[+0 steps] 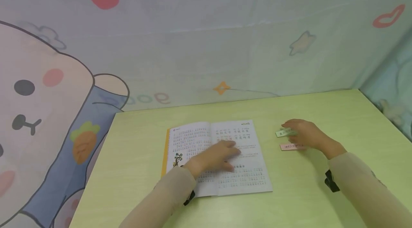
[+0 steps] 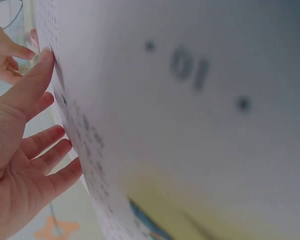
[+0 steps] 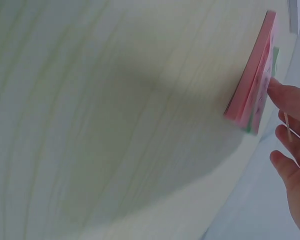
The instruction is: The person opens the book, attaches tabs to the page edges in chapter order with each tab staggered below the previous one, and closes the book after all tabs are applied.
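An open book (image 1: 236, 181) with printed pages lies on the table, its yellow cover edge showing at the left. My left hand (image 1: 214, 157) reaches across the book, fingers spread; in the left wrist view the fingertips (image 2: 47, 56) touch or nearly touch the page. To the right of the book, my right hand (image 1: 304, 133) holds a small green pad (image 1: 280, 133) with writing, thumb on the near side and fingers beyond. A pink pad (image 1: 286, 147), also with writing, lies just nearer me, partly under the hand. In the right wrist view the pink pad (image 3: 252, 75) looks thick.
The pale green table (image 1: 325, 108) meets a hanging cloth (image 1: 199, 49) along its back edge. The cloth bears printed hearts, stars and a large cartoon animal at the left. Dark straps (image 1: 331, 181) show at both wrists.
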Motion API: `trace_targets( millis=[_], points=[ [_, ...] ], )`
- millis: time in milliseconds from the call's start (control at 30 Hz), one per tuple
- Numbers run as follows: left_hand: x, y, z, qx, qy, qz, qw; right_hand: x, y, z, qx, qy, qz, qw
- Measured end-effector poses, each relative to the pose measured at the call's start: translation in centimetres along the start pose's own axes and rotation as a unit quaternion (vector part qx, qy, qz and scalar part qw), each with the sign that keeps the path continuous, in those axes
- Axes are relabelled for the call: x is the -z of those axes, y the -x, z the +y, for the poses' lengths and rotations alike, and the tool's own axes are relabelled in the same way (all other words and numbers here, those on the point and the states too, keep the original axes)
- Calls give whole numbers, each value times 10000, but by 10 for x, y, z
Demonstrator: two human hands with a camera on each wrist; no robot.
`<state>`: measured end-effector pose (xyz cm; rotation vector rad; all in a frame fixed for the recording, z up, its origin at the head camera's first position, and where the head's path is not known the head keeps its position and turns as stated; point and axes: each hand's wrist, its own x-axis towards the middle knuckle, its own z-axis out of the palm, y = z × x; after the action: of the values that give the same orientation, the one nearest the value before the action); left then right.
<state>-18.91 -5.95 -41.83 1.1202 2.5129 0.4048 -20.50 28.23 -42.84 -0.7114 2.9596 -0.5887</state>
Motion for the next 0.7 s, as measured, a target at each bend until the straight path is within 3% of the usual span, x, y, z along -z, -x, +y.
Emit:
trace_targets(
  millis=[233, 700],
  points=[
    [-2, 3, 4, -99, 26, -55, 9999, 1, -1, 21, -606, -302, -310, 9972],
    [1, 6, 8, -148, -56, -115, 9998, 0, -6, 30, -343, -188, -260, 9989]
  ],
)
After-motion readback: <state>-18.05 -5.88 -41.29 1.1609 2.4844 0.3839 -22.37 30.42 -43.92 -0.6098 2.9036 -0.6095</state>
